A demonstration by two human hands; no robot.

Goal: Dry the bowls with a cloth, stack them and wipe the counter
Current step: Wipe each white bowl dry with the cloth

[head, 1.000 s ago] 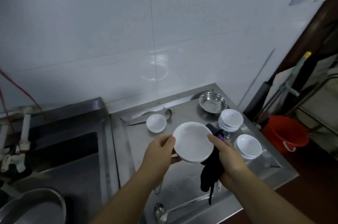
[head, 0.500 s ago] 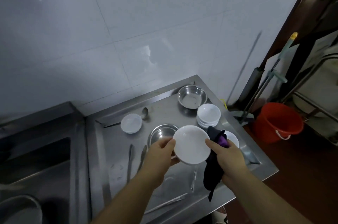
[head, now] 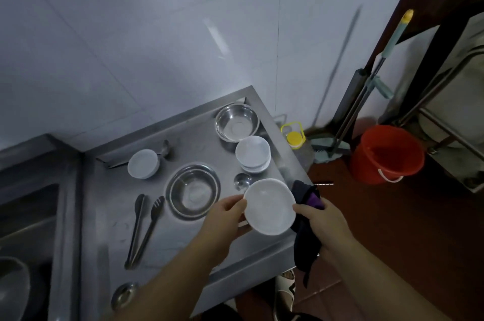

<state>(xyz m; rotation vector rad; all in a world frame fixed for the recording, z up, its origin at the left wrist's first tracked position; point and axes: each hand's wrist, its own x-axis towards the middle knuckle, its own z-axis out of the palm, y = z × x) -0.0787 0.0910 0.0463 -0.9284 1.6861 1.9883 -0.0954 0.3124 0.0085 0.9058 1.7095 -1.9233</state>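
Note:
I hold a white bowl (head: 268,206) above the front right part of the steel counter (head: 110,216). My left hand (head: 226,218) grips its left rim. My right hand (head: 324,221) touches its right rim and clutches a dark cloth (head: 303,242) with a purple patch, which hangs down below the bowl. A stack of white bowls (head: 252,154) stands near the counter's right edge. A single white bowl (head: 143,163) sits at the back left. Whatever lies beneath the held bowl is hidden.
Two steel bowls rest on the counter, one at the centre (head: 193,191) and one at the back right (head: 237,121). Tongs (head: 142,226) lie front left, a ladle (head: 242,181) beside the held bowl. A sink (head: 23,229) is left. A red bucket (head: 386,154), mop and yellow-capped bottle (head: 297,143) stand on the floor.
The view has swung right and tilted down, showing more floor and the counter's front edge. Both hands still hold the bowl and cloth in the same grip.

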